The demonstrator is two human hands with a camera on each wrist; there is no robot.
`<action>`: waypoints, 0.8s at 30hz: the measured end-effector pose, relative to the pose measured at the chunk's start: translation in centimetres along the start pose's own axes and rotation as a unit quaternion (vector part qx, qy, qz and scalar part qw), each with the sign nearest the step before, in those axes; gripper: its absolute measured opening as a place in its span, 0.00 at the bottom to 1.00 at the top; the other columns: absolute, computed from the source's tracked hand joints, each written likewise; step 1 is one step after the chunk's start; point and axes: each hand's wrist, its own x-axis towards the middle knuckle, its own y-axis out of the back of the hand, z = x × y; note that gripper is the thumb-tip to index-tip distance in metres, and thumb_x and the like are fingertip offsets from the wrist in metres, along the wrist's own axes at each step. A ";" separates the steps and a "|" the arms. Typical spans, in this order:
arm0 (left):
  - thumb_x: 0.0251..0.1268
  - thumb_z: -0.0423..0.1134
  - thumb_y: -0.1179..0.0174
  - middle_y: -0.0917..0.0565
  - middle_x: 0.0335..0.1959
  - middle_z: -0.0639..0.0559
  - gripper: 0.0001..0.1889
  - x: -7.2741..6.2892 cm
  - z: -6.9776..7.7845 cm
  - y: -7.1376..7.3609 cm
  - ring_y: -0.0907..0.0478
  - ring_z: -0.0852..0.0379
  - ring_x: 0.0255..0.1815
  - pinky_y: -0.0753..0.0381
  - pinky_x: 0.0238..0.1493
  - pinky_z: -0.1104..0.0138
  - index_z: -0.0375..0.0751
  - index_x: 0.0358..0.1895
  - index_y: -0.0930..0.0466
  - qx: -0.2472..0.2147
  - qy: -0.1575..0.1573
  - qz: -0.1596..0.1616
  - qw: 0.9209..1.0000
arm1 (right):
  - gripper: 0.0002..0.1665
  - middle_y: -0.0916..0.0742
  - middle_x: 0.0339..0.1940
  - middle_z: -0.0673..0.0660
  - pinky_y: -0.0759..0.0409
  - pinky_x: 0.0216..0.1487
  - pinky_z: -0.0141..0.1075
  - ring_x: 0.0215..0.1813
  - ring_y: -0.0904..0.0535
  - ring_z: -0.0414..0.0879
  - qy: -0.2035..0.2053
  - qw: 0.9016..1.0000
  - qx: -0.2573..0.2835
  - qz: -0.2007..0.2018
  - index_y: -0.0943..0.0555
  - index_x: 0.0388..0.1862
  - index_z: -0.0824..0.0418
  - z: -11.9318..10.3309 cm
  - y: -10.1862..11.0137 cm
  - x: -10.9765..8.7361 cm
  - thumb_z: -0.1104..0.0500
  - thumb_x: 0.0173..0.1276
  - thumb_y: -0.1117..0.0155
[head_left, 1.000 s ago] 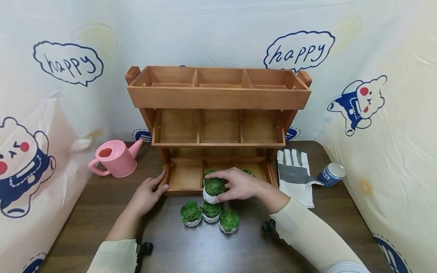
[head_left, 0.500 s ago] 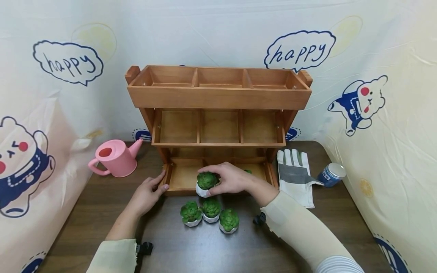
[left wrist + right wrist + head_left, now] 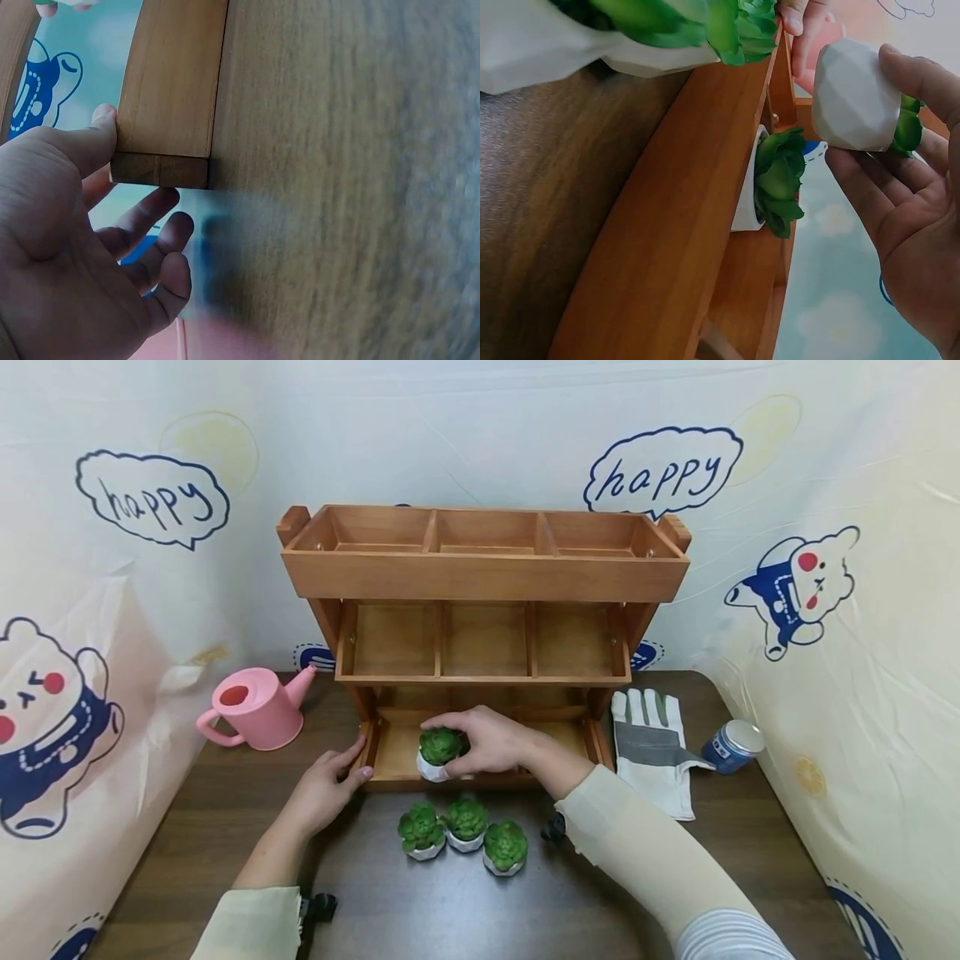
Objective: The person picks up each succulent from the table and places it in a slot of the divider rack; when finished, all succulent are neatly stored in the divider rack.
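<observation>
A potted succulent (image 3: pixel 440 747) in a white faceted pot is held above the left part of the bottom tier by my right hand (image 3: pixel 487 742), thumb and fingers around the pot (image 3: pixel 856 94). My left hand (image 3: pixel 324 789) grips the left front corner of the three-tier wooden planter shelf (image 3: pixel 480 578); in the left wrist view the thumb lies on one side of the wooden corner (image 3: pixel 159 169). Another potted succulent (image 3: pixel 778 180) sits inside the bottom tier in the right wrist view; the right hand hides it from the head view. Three potted succulents (image 3: pixel 466 821) stand on the table in front.
A pink watering can (image 3: pixel 257 710) stands left of the shelf. To the right lie white and grey gardening gloves (image 3: pixel 651 747), beside a blue jar with a silver lid (image 3: pixel 732 746). A patterned cloth (image 3: pixel 480 435) hangs behind and around the dark wooden table (image 3: pixel 420 910).
The right hand has carried the potted succulent leftward and slightly back, from over the tier's middle front to its left part. The left hand has stayed at the shelf corner.
</observation>
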 end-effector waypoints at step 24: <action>0.76 0.60 0.42 0.23 0.54 0.42 0.37 0.2 0.0 0.0 0.24 0.43 0.52 0.23 0.56 0.42 0.58 0.82 0.41 0.007 0.000 0.000 1.000 | 0.44 0.16 0.62 0.50 0.23 0.60 0.34 0.58 0.21 0.39 -0.030 0.999 -0.015 -0.024 0.29 0.79 0.50 0.2 -1.1 5.2 0.46 0.65 0.24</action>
